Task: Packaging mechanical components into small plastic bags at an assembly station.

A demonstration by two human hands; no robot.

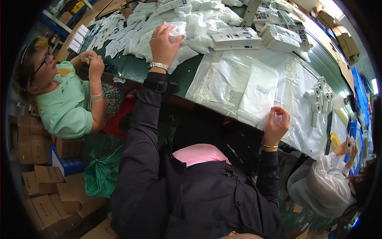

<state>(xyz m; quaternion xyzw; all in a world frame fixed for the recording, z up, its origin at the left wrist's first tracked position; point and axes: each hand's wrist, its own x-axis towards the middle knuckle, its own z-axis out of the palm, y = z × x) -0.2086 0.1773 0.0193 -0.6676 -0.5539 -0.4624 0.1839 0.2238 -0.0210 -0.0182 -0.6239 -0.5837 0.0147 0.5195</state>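
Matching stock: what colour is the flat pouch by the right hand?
The pouch is white, clearest in head view.

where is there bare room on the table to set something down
The white sheet between the right hand and round-headed white devices looks free, as does a narrow green table strip along the near edge, before the white bags. Crowded: around the left hand, with bags and loose cards.

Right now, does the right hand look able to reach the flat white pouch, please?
Probably yes: the right hand is by the near end of the flat white pouch, whose face looks uncovered.
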